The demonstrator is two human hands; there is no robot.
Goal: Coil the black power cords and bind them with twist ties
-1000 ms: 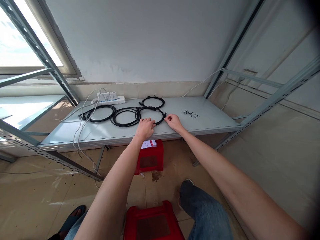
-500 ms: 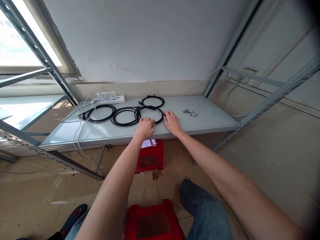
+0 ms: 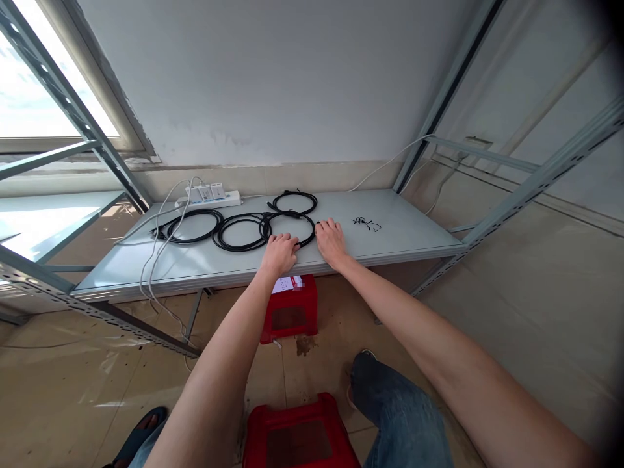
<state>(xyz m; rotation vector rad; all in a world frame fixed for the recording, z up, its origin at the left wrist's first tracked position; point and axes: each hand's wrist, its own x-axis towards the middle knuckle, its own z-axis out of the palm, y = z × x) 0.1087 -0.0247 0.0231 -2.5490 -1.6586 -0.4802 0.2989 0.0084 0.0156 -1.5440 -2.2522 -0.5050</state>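
Note:
Several coils of black cable lie on a grey metal shelf (image 3: 414,244). The fingers of my left hand (image 3: 280,255) are curled round the front edge of one cable coil (image 3: 292,213). At that coil's right side, my right hand (image 3: 331,243) is closed, its fingertips against the cable; the exact grip is hidden. Touching the coil on the left is a second cable coil (image 3: 238,248), and a third cable coil (image 3: 192,241) lies farther left. A smaller cable coil (image 3: 312,209) sits behind. Short black ties (image 3: 366,224) are scattered right of my right hand.
A white power strip (image 3: 229,200) with plugs stands at the back left, its white cords (image 3: 156,260) hanging over the shelf's front edge. Metal uprights (image 3: 78,110) frame both ends. Below are a red stool (image 3: 312,312) bearing a paper and a nearer red stool (image 3: 256,429).
The view has shifted slightly, so the shelf appears a little lower and farther left. Both hands stay at the same coil with almost no movement relative to it.

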